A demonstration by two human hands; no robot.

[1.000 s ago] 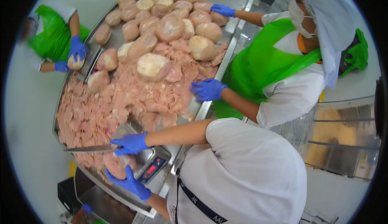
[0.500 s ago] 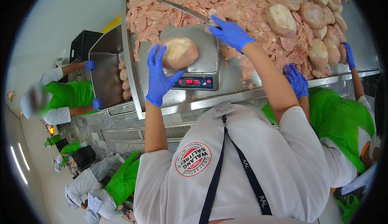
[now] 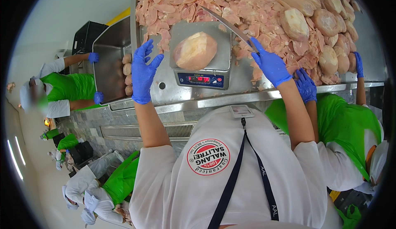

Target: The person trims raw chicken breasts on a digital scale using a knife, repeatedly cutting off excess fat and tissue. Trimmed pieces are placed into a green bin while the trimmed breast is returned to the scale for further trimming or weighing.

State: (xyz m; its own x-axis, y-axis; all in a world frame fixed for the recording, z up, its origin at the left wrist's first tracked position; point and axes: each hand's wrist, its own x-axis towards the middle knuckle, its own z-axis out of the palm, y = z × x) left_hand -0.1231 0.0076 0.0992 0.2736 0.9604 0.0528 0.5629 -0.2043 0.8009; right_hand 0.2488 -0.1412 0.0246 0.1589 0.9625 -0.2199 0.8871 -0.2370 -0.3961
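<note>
A round pale lump of meat [image 3: 194, 50] lies on the steel platter of a digital scale [image 3: 202, 79] on the steel table [image 3: 247, 94]. My left hand [image 3: 142, 70], in a blue glove, hovers just left of the scale with fingers spread and nothing in it. My right hand [image 3: 270, 64], also gloved, grips the handle of a long knife [image 3: 225, 22]. Its blade reaches up and left over the far corner of the scale. A white uniform covers my arms and chest.
A heap of sliced meat [image 3: 181, 2] and several round lumps [image 3: 295, 22] cover the table behind the scale. A co-worker's gloved hand [image 3: 305, 84] rests at the table edge right of mine. A steel bin [image 3: 109, 59] with lumps stands left, another worker beside it.
My left hand has come off the lump on the scale, moved left and opened. My right hand still holds the knife, now slightly lower right of the scale.
</note>
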